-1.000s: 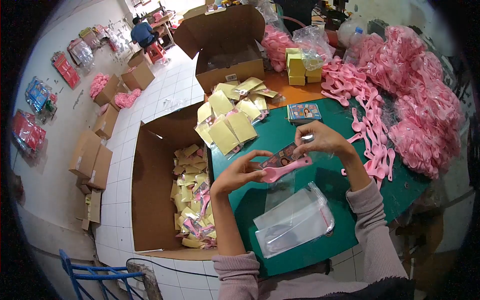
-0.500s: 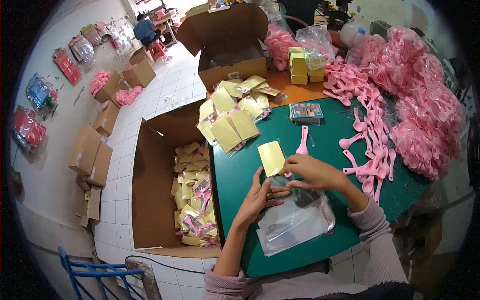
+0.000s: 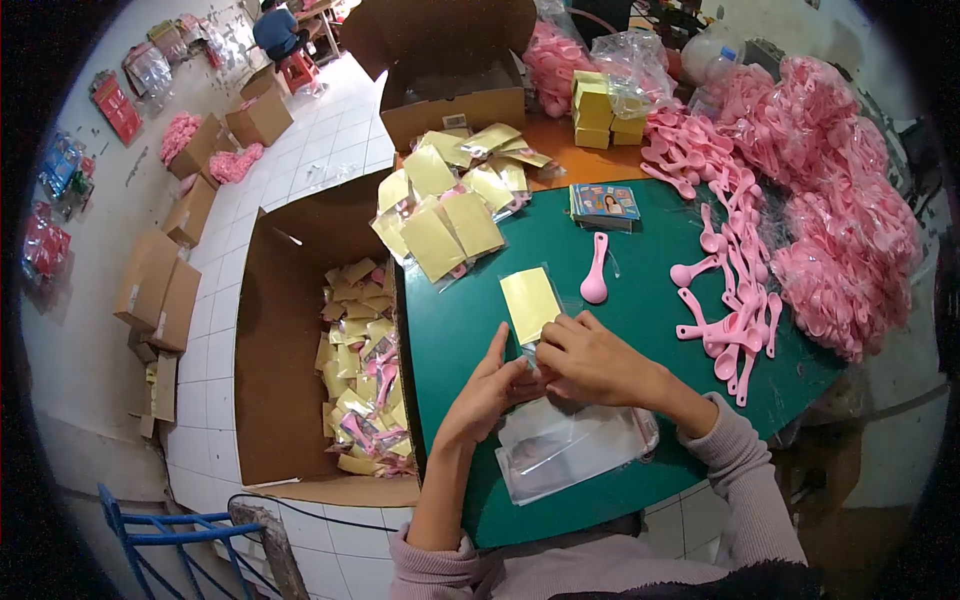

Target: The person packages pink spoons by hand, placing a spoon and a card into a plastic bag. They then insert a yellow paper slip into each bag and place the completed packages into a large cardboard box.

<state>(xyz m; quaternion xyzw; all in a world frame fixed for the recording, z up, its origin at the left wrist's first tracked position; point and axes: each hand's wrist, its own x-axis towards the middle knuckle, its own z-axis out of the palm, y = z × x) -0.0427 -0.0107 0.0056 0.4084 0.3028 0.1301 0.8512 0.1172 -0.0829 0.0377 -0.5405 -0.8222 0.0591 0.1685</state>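
Note:
A yellow card in a clear plastic bag (image 3: pixel 530 305) lies on the green table in front of me. My right hand (image 3: pixel 595 362) is closed on the lower end of this bag, fingertips pinched together. At the bag's lower left is my left hand (image 3: pixel 483 395), its thumb stretched up beside the card and its fingers reaching to the bag's end; their tips are partly hidden. Under both hands lies a stack of clear plastic bags (image 3: pixel 570 450). Just beyond the card a single pink spoon (image 3: pixel 595 270) rests on the table.
Loose pink spoons (image 3: pixel 735 320) and bagged ones (image 3: pixel 850 240) cover the right side. Picture cards (image 3: pixel 605 203) are stacked at the back. Filled packets (image 3: pixel 450 220) pile at the far left corner, beside a large carton (image 3: pixel 290 300) holding more. A person (image 3: pixel 278 32) sits far off.
My right hand has moved left along the bag's lower end, closer to my left hand. The pink spoon's bowl, partly covered before, now shows fully. The whole view has shifted slightly.

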